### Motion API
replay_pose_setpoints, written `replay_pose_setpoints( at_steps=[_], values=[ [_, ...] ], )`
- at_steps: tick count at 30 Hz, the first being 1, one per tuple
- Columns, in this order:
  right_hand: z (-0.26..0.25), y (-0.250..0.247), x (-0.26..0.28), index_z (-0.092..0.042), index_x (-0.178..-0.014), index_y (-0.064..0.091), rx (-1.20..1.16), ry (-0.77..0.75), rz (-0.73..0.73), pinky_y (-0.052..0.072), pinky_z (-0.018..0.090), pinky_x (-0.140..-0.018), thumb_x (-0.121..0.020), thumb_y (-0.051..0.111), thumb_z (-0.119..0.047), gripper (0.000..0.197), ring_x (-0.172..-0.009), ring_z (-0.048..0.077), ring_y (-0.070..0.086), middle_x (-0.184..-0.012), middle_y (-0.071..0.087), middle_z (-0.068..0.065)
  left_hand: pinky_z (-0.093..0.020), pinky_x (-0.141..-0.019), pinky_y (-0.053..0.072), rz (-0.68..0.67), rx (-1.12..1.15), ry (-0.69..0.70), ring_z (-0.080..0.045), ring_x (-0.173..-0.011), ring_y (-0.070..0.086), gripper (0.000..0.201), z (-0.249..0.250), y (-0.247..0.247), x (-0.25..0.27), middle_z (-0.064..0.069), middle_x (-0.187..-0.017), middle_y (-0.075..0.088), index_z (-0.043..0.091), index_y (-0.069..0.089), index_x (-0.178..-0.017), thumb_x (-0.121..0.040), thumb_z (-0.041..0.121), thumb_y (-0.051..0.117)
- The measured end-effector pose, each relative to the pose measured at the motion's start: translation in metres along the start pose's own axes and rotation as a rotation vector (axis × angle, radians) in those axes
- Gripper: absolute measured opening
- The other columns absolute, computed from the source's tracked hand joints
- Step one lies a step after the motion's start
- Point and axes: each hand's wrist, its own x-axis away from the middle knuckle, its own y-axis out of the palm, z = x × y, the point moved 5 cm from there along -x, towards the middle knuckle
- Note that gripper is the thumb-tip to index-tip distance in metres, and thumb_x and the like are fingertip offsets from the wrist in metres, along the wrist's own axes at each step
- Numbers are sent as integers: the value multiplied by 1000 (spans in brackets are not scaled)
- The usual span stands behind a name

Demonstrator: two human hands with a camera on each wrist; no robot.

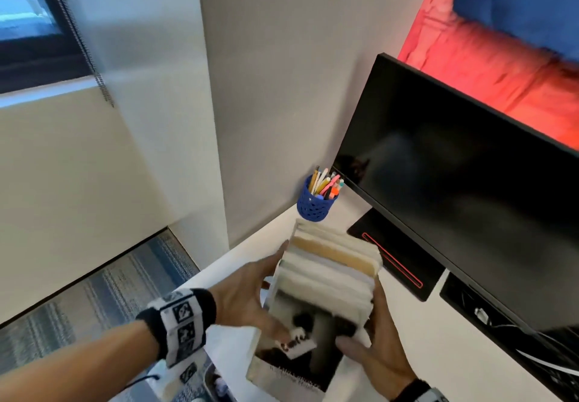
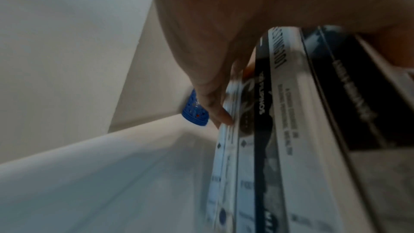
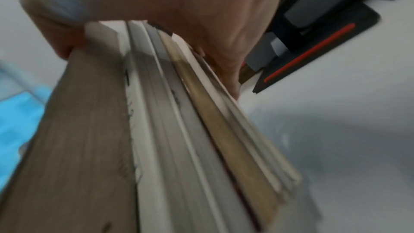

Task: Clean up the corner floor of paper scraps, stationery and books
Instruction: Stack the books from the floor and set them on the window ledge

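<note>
Both hands carry a stack of books over the desk corner.

Going left to right: the carpet (image 1: 103, 295) lies below at the left; the left hand (image 1: 250, 292) clamps the spine side of the books (image 1: 326, 282), thumb over the top cover and fingers curled along the far edge. The right hand (image 1: 376, 357) clamps the page side, thumb on the cover, fingers underneath. Beyond the stack a pen cup (image 1: 315, 202) stands in the corner against the wall, and the monitor (image 1: 463, 207) with its base (image 1: 398, 260) is to the right. The step in hand looks like setting the books on the desk (image 1: 445, 354); blur makes it hard to say whether the stack touches the top yet. Next, it needs lowering onto the bare patch between cup and base, squared to the wall, without knocking the cup.
</note>
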Motion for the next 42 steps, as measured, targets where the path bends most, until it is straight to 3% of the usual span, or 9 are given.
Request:
replay_pose_setpoints(
  at_steps=[5, 8, 13, 18, 22, 28, 33, 37, 42],
  values=[
    [22, 21, -27, -36, -129, 50, -231, 295, 171, 53, 34, -88, -59, 74, -41, 74, -105, 8, 66, -116, 69, -9, -43, -97, 51, -22, 166, -190, -14, -103, 68, 54, -18, -29, -25, 8, -108, 73, 34, 65, -111, -63, 50, 84],
    [38, 43, -33, -32, -129, 54, -209, 517, 214, 47, 41, -100, -57, 73, -60, 79, -111, 17, 62, -124, 65, -3, -44, -108, 41, -71, -51, -292, -19, -119, 58, 70, -27, -33, -33, 5, -129, 63, 28, 53, -131, -76, 70, 63],
    [49, 51, -34, -31, -143, 37, 58, 799, 235, 33, 46, -107, -66, 40, -79, 91, -129, 23, 41, -145, 44, -2, -39, -105, 38, -113, -399, -392, -28, -127, 49, 69, -29, -37, -38, -14, -141, 50, 8, 34, -143, -96, 58, 41],
    [48, 69, -20, -28, -126, 49, -198, 961, 141, 45, 39, -71, -67, 63, -73, 76, -103, 27, 50, -117, 54, 3, -40, -92, 52, -171, -149, -559, -23, -112, 57, 65, -47, -47, -2, -5, -128, 58, 15, 50, -130, -87, 64, 53],
    [61, 86, -24, -14, -121, 60, -402, 947, 236, 35, 29, -56, -62, 74, -52, 72, -81, 27, 53, -95, 62, 9, -43, -90, 56, -2, 226, -597, -26, -110, 60, 59, -71, -28, 21, -7, -124, 60, 15, 54, -123, -85, 60, 59],
    [50, 91, -57, -13, -95, 68, -516, 786, 286, 41, 30, -57, -88, 55, -44, 34, -70, 25, 56, -70, 70, 6, -40, -87, 56, 435, 242, -592, -19, -92, 67, 94, -77, -46, 13, -3, -99, 70, 13, 62, -102, -39, 83, 64],
    [42, 105, -103, -15, -99, 69, -465, 702, 253, 46, 51, -88, -94, 48, -41, 34, -85, 29, 64, -80, 76, 7, -34, -80, 53, 549, 465, -554, -19, -84, 63, 44, -79, -66, 14, -4, -94, 71, 19, 66, -84, -69, 58, 78],
    [46, 110, -133, -14, -109, 70, -429, 694, 246, 36, 45, -83, -90, 45, -54, 51, -102, 37, 58, -105, 72, 18, -28, -79, 47, 478, 534, -501, -14, -80, 58, 21, -82, -70, 10, 2, -86, 66, 21, 67, -84, -88, 42, 67],
    [46, 109, -127, -14, -106, 70, -400, 733, 189, 41, 45, -85, -85, 49, -60, 54, -92, 31, 61, -97, 75, 13, -30, -71, 43, 432, 597, -522, -22, -86, 53, 27, -85, -71, 5, -9, -97, 62, 17, 64, -84, -90, 43, 64]
  ],
)
